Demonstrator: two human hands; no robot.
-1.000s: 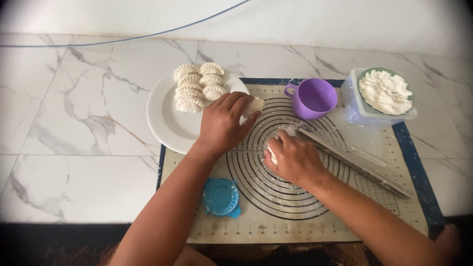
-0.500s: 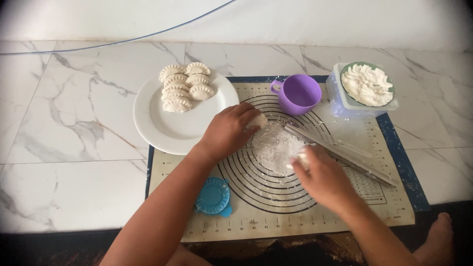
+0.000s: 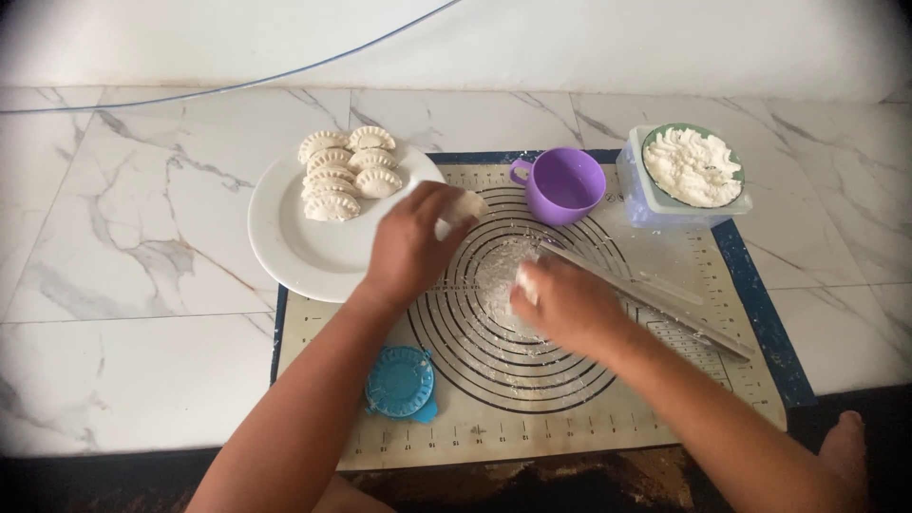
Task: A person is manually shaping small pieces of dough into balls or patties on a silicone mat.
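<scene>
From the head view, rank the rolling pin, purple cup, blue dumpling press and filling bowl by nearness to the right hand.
Measured from the right hand:
1. Rolling pin, directly beside it, stretching toward the mat's right side.
2. Purple cup, straight beyond it, at the mat's far edge.
3. Blue dumpling press, left and nearer the person.
4. Filling bowl, far right corner.

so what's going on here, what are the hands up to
A person works at a pastry mat on a marble counter. The left hand holds a pale piece of dough beside the white plate, where finished crimped dumplings are piled. The right hand presses on the floured centre of the mat, next to a rolling pin. A blue dumpling press, purple cup and bowl of white filling sit around.
</scene>
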